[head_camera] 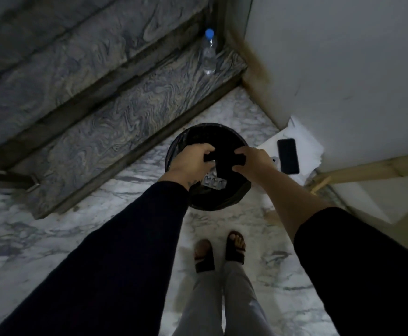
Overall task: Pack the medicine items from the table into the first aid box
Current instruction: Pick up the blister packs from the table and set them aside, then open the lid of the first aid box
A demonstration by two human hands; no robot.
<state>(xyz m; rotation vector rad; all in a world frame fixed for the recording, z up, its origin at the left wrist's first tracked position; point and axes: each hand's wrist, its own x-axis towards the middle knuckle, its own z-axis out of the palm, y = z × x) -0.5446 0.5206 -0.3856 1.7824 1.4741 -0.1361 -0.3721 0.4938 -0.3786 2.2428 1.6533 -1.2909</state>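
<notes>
I stand over a round black bin (232,202) lined with a dark bag on the marble floor. My left hand (188,163) and my right hand (252,162) are both above its opening. Each is closed on one end of a dark, pouch-like thing (222,160); against the dark bin I cannot tell what it is. A silver blister strip of pills (214,182) hangs just under my left hand, over the bin's near side. Whether the fingers grip the strip or it is loose is unclear. No table or first aid box is in view.
Marble stair steps (125,100) rise at the left, with a clear water bottle (209,54) with a blue cap on the lowest step. A dark phone (288,156) lies on white papers (307,144) right of the bin, by the wall. My sandalled feet (218,253) are below.
</notes>
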